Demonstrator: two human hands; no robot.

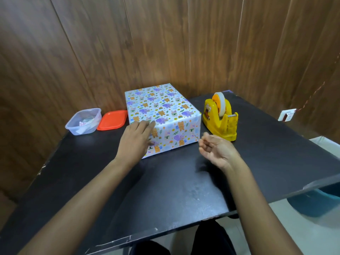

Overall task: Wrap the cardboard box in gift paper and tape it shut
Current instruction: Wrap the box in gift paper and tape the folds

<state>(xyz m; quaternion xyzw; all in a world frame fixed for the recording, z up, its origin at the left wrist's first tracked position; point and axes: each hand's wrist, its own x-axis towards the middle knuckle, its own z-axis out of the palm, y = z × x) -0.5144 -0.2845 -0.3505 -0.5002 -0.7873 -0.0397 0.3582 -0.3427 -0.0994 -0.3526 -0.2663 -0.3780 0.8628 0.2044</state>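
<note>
At the centre of the frame, the box, fully covered in glossy animal-print gift paper, sits on the matte black table. The left hand lies flat on its near left corner, fingers spread. The right hand hovers just beside the box's lower right corner, fingers loosely curled, holding nothing. Right of the box stands a scuffed yellow plastic tape dispenser; left of it, a clear rectangular plastic container and its orange lid.

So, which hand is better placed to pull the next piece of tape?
The right hand. It hovers free, close to the yellow tape dispenser, while the left hand rests on the wrapped box, on the side away from the dispenser.
</note>
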